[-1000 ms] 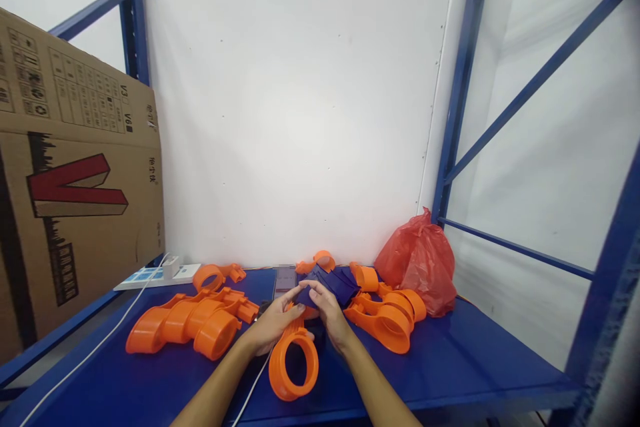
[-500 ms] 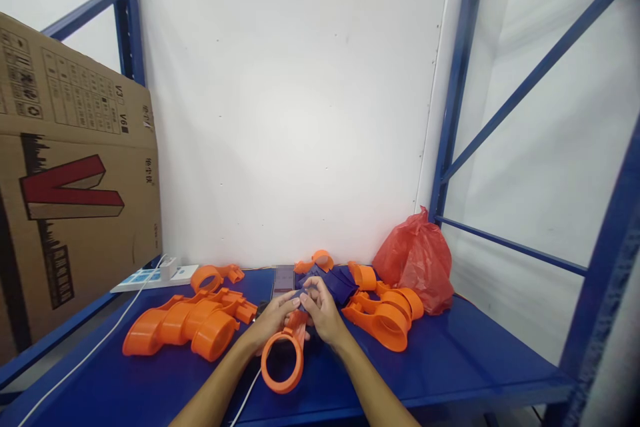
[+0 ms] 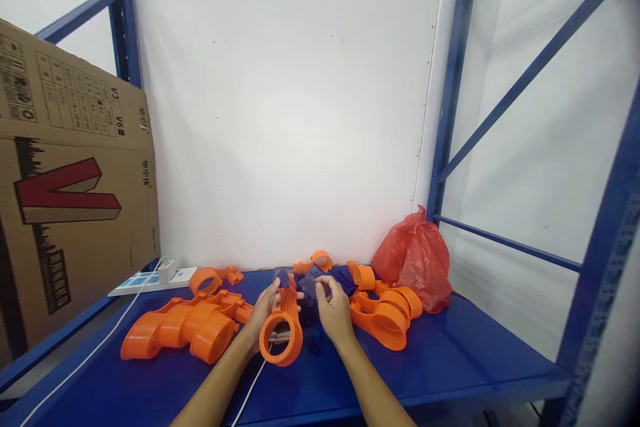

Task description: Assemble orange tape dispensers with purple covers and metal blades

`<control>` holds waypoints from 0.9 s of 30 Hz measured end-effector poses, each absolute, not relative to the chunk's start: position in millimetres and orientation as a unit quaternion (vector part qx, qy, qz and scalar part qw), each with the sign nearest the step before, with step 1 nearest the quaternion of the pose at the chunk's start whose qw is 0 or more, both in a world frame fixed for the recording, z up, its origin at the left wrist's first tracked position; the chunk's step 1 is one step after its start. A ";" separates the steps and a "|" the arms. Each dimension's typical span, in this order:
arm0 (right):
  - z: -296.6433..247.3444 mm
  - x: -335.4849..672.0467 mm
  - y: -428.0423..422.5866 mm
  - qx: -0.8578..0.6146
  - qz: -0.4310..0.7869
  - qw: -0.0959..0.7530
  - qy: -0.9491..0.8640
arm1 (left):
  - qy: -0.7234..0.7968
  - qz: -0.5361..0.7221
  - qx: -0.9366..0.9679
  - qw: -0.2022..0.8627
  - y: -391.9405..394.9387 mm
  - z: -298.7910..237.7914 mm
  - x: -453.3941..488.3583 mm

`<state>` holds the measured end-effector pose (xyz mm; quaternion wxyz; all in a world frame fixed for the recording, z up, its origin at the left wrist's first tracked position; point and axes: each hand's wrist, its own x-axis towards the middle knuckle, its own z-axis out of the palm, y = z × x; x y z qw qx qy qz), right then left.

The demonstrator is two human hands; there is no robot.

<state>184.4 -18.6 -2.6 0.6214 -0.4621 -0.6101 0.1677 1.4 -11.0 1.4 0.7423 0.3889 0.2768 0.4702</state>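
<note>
My left hand (image 3: pixel 265 307) is closed around an orange plastic part (image 3: pixel 289 303) that has a round ring at its lower end. The ring faces me, and a small dark blue piece (image 3: pixel 283 278) sits at the part's upper end. My right hand (image 3: pixel 334 310) is a little to the right, its fingers curved and apart, with nothing visible between them. Just beyond its fingertips lie dark blue plastic parts (image 3: pixel 345 278), partly hidden by the hand.
Orange ring parts (image 3: pixel 215 337) are grouped on the left of the blue table (image 3: pixel 465 363), with more orange parts (image 3: pixel 390 323) at right. A red plastic bag (image 3: pixel 415 260) stands behind them. A power strip (image 3: pixel 140 280), white cable (image 3: pixel 90 353) and cardboard box (image 3: pixel 80 180) are at left.
My hands have moved apart, the right one off the held part. The orange part has risen slightly and stays in my left hand, its dark blue end piece now in plain view.
</note>
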 end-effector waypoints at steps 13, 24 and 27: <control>-2.1 193.4 -20.1 -0.692 -0.195 0.300 -0.627 | 0.264 0.568 0.292 0.723 -23.7 24.2 -6.5; -0.9 200.2 -12.8 -0.700 -0.192 0.304 -0.617 | 0.274 0.584 0.284 0.709 -21.8 22.7 -5.9; -1.2 201.1 -11.3 -0.700 -0.198 0.305 -0.615 | 0.275 0.585 0.287 0.706 -24.3 25.9 -4.6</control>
